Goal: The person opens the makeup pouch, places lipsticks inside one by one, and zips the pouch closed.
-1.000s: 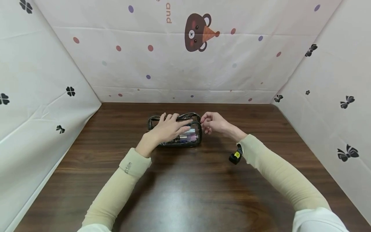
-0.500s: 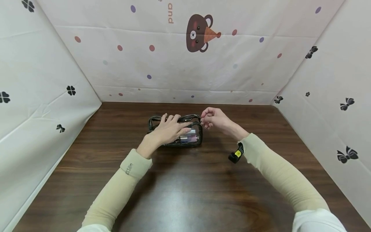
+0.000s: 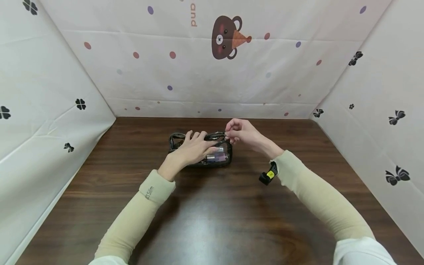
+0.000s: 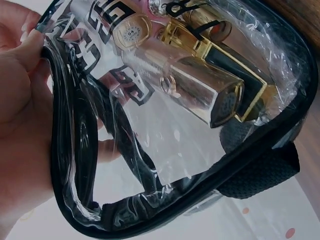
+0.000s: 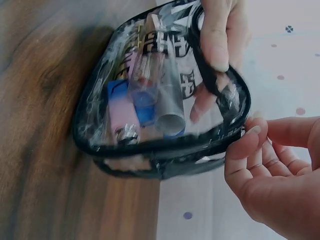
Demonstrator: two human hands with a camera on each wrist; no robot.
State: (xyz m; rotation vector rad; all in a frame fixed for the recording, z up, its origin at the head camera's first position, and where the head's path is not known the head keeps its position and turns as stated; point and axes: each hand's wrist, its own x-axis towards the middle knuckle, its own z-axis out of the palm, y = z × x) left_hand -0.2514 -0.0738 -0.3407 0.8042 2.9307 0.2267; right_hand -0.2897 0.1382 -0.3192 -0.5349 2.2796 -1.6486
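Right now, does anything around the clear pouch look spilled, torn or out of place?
Nothing stands out. The clear pouch sits on the wooden table, its cosmetic tubes all inside. The left hand rests on top of it; the right hand pinches at its top right corner.

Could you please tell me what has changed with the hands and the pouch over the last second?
The right hand has risen and drifted slightly left along the top edge of the clear pouch, its fingers pinching at the pouch's end, apparently the zipper pull. The left hand remains flat on the pouch, which has not moved on the table.
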